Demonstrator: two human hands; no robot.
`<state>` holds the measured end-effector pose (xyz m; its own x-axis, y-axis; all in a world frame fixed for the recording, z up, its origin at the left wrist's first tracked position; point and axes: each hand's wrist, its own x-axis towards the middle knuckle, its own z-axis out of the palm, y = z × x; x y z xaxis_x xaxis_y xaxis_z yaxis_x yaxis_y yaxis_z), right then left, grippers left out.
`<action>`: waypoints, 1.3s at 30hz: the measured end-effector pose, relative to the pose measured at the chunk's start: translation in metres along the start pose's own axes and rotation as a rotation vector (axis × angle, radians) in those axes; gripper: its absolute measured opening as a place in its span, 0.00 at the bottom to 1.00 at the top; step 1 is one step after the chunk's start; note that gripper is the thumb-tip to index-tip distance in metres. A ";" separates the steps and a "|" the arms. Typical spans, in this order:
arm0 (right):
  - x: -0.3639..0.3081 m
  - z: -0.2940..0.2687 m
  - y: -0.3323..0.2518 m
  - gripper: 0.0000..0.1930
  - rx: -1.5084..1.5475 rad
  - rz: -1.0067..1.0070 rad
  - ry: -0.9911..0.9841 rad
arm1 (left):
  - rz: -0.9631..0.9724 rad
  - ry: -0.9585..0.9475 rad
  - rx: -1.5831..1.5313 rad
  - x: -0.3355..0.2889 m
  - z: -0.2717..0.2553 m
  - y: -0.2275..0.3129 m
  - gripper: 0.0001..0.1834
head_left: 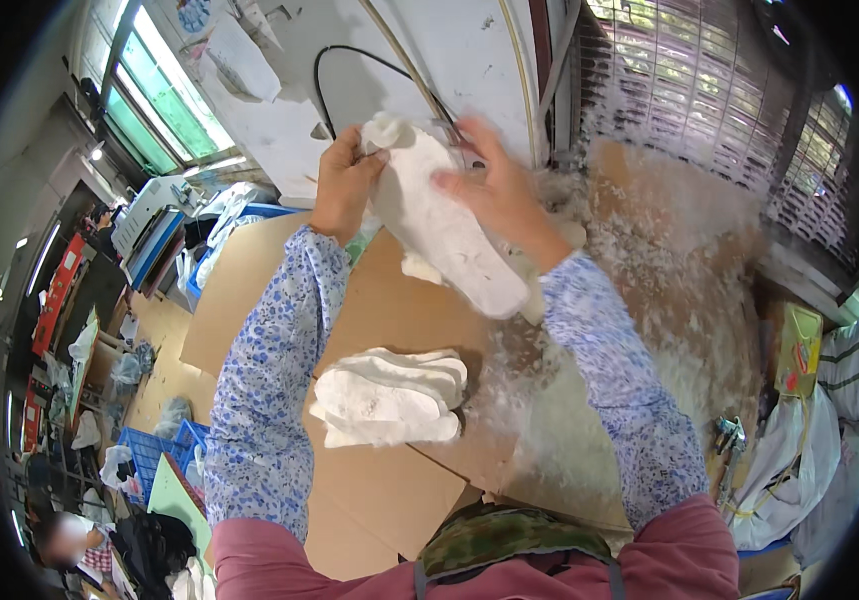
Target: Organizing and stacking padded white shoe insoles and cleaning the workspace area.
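Note:
A white, fuzzy-surfaced insole (434,210) is held up before me, tilted with its far end to the left. My left hand (346,180) is closed on its upper left edge, beside a bunched white tuft (386,130). My right hand (499,190) is at the insole's right edge, thumb over its face; motion blurs the fingers, so their grip is unclear. More pale pieces show partly beneath the held insole. Nearer to me, a stack of white insoles (389,395) lies on brown cardboard (369,500).
White fluff (639,340) is strewn over the surface on the right. A metal grille (689,100) stands behind it. White sacks (789,460) lie at the far right. To the left are blue crates (154,455) and a person (69,545) low down.

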<state>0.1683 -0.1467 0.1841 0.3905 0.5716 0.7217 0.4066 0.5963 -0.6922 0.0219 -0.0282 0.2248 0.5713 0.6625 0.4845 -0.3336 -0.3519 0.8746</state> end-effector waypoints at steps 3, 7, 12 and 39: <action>-0.035 0.004 0.047 0.20 0.296 0.459 -0.311 | -0.013 0.026 0.141 -0.009 -0.016 -0.003 0.23; -0.065 -0.021 0.074 0.21 0.454 0.656 -0.322 | -0.141 -0.043 -0.054 -0.022 -0.030 0.007 0.31; -0.035 0.000 0.045 0.27 0.089 0.128 -0.128 | -0.245 -0.113 -0.053 -0.036 -0.035 0.007 0.28; -0.127 0.089 0.072 0.36 0.085 0.691 -0.900 | -0.215 0.351 0.267 -0.144 -0.112 -0.020 0.13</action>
<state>0.0745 -0.1261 0.0426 -0.2395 0.9695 -0.0524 0.2643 0.0132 -0.9643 -0.1379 -0.0424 0.1352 0.3036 0.9056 0.2963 -0.0055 -0.3093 0.9509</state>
